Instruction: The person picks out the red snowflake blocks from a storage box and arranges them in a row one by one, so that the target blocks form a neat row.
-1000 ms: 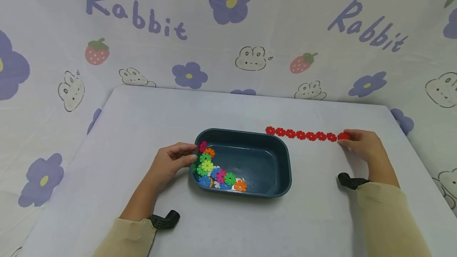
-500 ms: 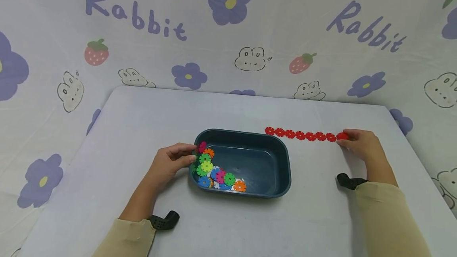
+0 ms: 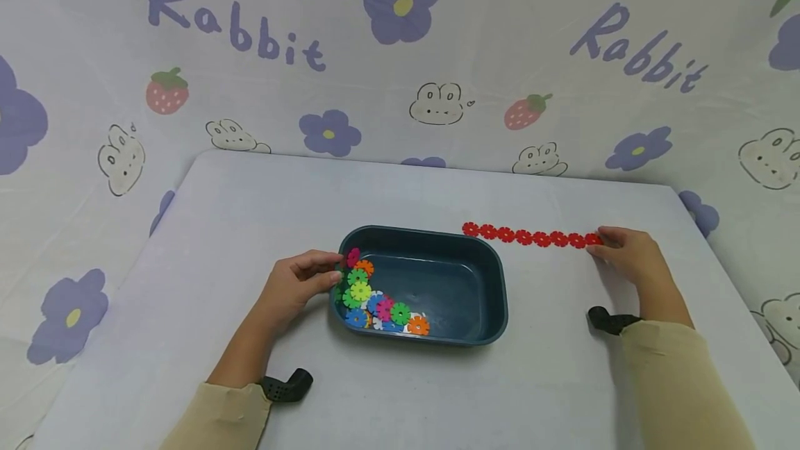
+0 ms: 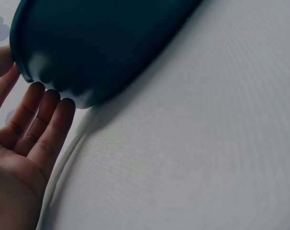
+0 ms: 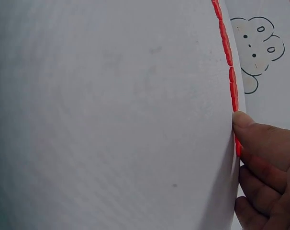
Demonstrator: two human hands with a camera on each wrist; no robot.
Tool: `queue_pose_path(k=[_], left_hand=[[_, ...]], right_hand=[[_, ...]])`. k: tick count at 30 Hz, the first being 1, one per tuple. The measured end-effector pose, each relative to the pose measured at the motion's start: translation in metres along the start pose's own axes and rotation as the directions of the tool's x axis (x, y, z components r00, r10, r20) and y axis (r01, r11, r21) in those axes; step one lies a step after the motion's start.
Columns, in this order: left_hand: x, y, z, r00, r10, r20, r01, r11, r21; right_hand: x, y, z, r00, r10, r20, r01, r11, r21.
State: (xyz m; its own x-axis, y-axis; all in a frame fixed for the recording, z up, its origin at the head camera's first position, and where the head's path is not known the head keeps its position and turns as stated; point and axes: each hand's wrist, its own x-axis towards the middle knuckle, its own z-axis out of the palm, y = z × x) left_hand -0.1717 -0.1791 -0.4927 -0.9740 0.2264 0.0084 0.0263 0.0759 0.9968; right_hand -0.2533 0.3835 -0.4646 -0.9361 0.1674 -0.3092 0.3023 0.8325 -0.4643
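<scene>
At the right end of a row of red snowflake discs (image 3: 523, 237), my right hand (image 3: 628, 255) pinches the last red disc (image 3: 592, 240) between thumb and fingers. The discs lie flat, edge to edge, seen almost edge-on in the right wrist view, where part of the held disc (image 5: 238, 146) shows below the thumb. My left hand (image 3: 298, 286) grips the left rim of a dark blue-green plastic basin (image 3: 450, 297). From the left wrist, several fingertips (image 4: 66, 108) rest against the basin's outer wall (image 4: 102, 48).
Inside the basin, snowflake discs (image 3: 384, 307) in green, blue, orange, pink, yellow and white are heaped along the left and front. A white cloth (image 3: 400, 394) covers the table. Behind it hangs a sheet (image 3: 375, 68) printed with rabbits, flowers and strawberries.
The rightmost red disc, tilted up against the fingers before, now lies lower and in line with the row. My right hand has shifted slightly left with it; my left hand stays on the basin.
</scene>
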Motion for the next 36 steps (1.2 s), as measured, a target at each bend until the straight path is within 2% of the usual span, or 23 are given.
queue_pose_path(k=[6, 11, 14, 16, 19, 22, 26, 28, 30, 33, 35, 36], left_hand=[[0.000, -0.001, -0.001, 1.000, -0.007, -0.003, 0.007, 1.000, 0.000], [0.002, -0.001, -0.002, 1.000, -0.002, -0.005, 0.002, 1.000, 0.012], [0.002, -0.003, -0.003, 1.000, -0.002, -0.008, 0.003, 1.000, 0.021], [0.002, -0.004, -0.004, 1.000, -0.002, -0.010, 0.002, 1.000, 0.023], [0.002, -0.005, -0.004, 1.000, -0.003, -0.011, 0.003, 1.000, 0.025], [0.003, -0.005, -0.003, 1.000, -0.003, -0.008, 0.003, 1.000, 0.021], [0.003, -0.004, -0.002, 1.000, -0.011, -0.001, 0.011, 1.000, 0.018], [0.002, -0.004, -0.002, 1.000, -0.018, -0.002, 0.018, 1.000, 0.017], [0.002, -0.004, -0.002, 1.000, -0.018, -0.002, 0.018, 1.000, 0.012], [0.001, -0.003, -0.002, 1.000, -0.012, -0.001, 0.012, 1.000, 0.000], [0.001, -0.003, -0.002, 1.000, -0.008, 0.002, 0.008, 1.000, -0.009], [0.001, -0.003, -0.002, 1.000, -0.006, 0.005, 0.006, 1.000, -0.011]], right_hand=[[0.000, -0.010, -0.011, 0.998, -0.029, 0.064, 0.029, 1.000, -0.001], [-0.009, -0.059, -0.013, 0.989, -0.149, 0.015, 0.148, 0.987, 0.055], [-0.020, -0.098, -0.010, 0.962, -0.271, -0.030, 0.273, 0.955, 0.117], [-0.029, -0.126, -0.006, 0.928, -0.369, -0.043, 0.371, 0.918, 0.142], [-0.041, -0.164, 0.005, 0.860, -0.508, -0.046, 0.508, 0.843, 0.176], [-0.052, -0.198, 0.019, 0.782, -0.623, -0.004, 0.611, 0.765, 0.205], [-0.063, -0.233, 0.045, 0.668, -0.731, 0.139, 0.682, 0.677, 0.277], [-0.067, -0.249, 0.061, 0.603, -0.758, 0.251, 0.691, 0.653, 0.311], [-0.069, -0.263, 0.079, 0.515, -0.769, 0.379, 0.705, 0.631, 0.323], [-0.069, -0.280, 0.105, 0.391, -0.742, 0.545, 0.744, 0.603, 0.288], [-0.067, -0.287, 0.119, 0.343, -0.711, 0.614, 0.769, 0.588, 0.251], [-0.065, -0.289, 0.125, 0.331, -0.693, 0.641, 0.775, 0.587, 0.234]])
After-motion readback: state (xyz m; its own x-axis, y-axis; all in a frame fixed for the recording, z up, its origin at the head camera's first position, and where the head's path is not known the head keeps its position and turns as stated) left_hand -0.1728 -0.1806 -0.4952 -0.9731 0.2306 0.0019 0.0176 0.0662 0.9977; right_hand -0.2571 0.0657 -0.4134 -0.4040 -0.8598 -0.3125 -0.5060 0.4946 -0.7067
